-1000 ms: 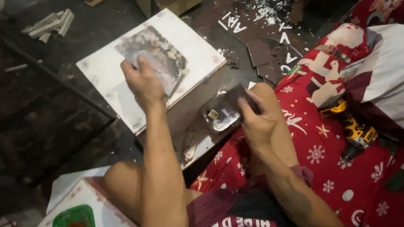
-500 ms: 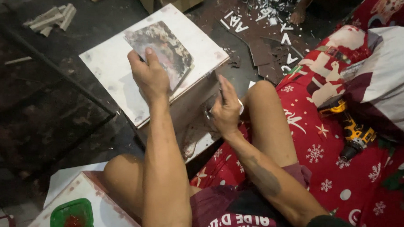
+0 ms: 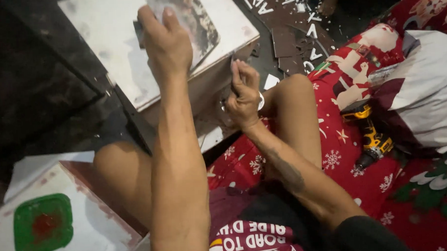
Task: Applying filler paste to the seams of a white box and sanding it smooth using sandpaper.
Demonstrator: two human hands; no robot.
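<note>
Sanding the white box, partly done.
Left hand (image 3: 167, 42) gripped a sanding pad on the white box (image 3: 117, 60); dark patch remained. Right hand (image 3: 243, 96) clenched something small.

Dim, uneven lighting is noted; the white board (image 3: 117, 60) is washed by glare (upper centre), the left floor is lost in shadow, and soft motion blur is observed throughout.
</note>
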